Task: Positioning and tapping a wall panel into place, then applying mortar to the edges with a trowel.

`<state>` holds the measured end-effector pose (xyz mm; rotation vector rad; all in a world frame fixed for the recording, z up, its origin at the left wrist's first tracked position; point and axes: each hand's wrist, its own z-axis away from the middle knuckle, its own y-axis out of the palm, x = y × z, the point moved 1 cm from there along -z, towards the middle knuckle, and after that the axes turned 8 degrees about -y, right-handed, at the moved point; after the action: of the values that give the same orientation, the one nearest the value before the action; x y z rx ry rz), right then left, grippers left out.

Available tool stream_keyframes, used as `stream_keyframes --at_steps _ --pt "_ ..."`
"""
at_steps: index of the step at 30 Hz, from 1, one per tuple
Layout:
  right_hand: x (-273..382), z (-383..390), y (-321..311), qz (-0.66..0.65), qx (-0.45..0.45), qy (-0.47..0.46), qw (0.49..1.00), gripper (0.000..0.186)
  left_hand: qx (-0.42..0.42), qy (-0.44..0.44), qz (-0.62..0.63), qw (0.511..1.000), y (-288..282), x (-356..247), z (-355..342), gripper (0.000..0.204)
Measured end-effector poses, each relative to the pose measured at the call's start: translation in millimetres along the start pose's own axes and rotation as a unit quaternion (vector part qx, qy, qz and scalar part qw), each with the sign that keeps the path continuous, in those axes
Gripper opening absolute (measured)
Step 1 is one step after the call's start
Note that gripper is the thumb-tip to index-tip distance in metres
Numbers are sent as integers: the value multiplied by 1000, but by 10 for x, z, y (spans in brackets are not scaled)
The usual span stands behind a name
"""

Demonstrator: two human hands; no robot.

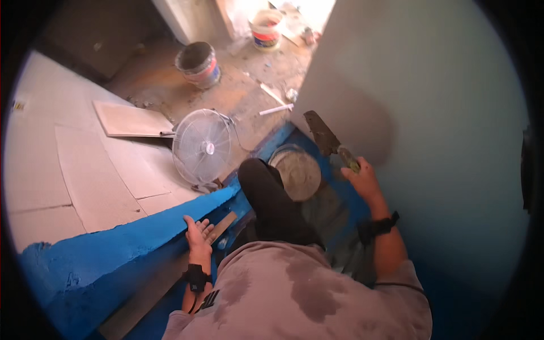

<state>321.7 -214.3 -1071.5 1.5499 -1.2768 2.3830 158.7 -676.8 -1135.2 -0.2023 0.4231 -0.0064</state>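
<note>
My right hand [362, 181] grips the handle of a trowel [322, 133], its mud-stained blade pointing away from me toward the pale wall. My left hand [198, 232] is open with fingers spread, beside a long wooden board [136, 297] and a blue-coated ledge [102, 249]; whether it touches the board I cannot tell. Beyond my bent, dark-trousered leg sits a round bucket of grey mix [294, 173], below and left of the trowel.
A standing fan [201, 146] is at left, by pale panels [96, 170] and a loose board [127, 119]. Two buckets [197, 73] [266, 34] and white offcuts [276, 110] lie on the dusty floor ahead. A wall [442, 113] closes the right side.
</note>
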Motion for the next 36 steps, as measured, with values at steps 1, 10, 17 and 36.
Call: stream_keyframes --at_steps 1,10,17,36 --pt "-189 128 91 -4 -5 13 1000 45 -2 5 27 1000 -24 -50 -46 101" --pt "-1654 1848 196 -164 -77 258 949 37 -42 61 48 996 183 113 -140 84" --pt "-2185 2415 85 -131 -148 376 906 35 -42 42 9 998 198 -37 9 82" --pt "-870 1560 -1542 -313 -174 -136 924 35 -218 266 99 934 -86 -96 857 70"
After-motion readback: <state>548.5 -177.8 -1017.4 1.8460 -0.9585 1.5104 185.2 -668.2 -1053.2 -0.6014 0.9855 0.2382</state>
